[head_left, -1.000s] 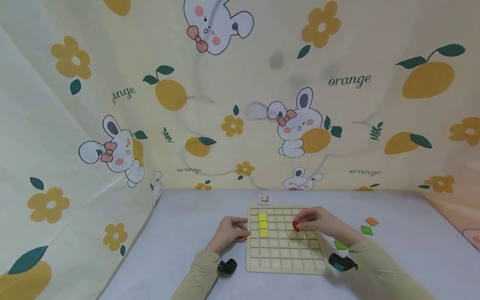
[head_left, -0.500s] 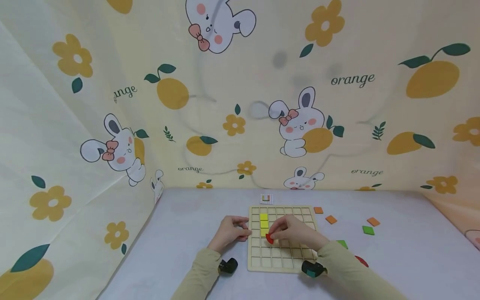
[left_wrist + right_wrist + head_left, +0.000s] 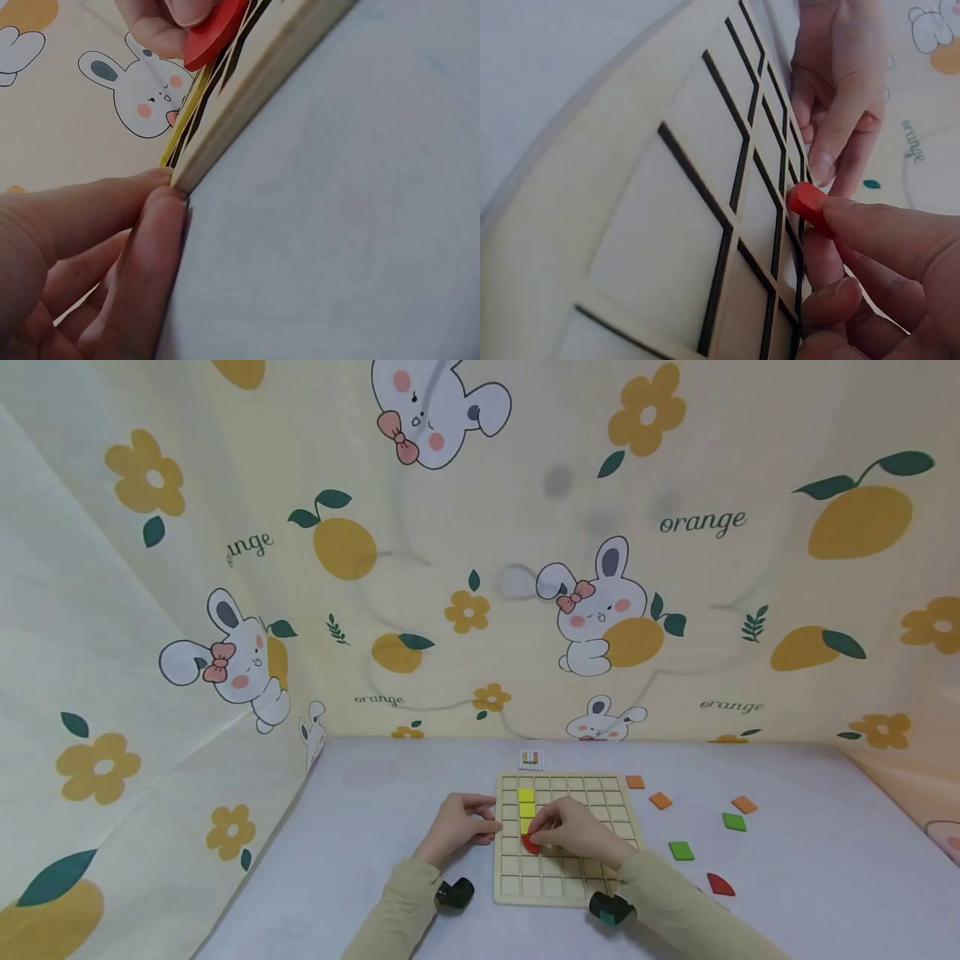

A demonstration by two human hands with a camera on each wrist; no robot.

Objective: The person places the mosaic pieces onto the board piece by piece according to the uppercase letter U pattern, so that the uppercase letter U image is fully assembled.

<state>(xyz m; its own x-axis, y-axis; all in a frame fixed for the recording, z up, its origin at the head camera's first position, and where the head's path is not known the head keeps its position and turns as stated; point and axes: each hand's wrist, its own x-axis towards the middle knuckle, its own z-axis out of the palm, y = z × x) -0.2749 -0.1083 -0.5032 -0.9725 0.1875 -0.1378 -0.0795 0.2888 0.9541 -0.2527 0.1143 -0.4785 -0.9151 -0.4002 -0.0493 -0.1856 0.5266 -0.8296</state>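
My right hand pinches a red quarter-circle tile between thumb and fingers. In the head view, this tile overlaps the wooden grid board just below a column of three yellow square tiles. The right wrist view shows the red tile tilted close over the grid squares. My left hand rests at the board's left edge, with index finger and thumb touching its side. Up close in the left wrist view, the fingertips meet the board's edge.
A small printed card lies behind the board. To the right are scattered orange tiles, green tiles and another red quarter-circle tile. A patterned curtain stands at the back and sides of the table.
My right hand has carried the red tile from the board's right part leftward and toward me, to just under the yellow column. The left hand stays at the board's edge.
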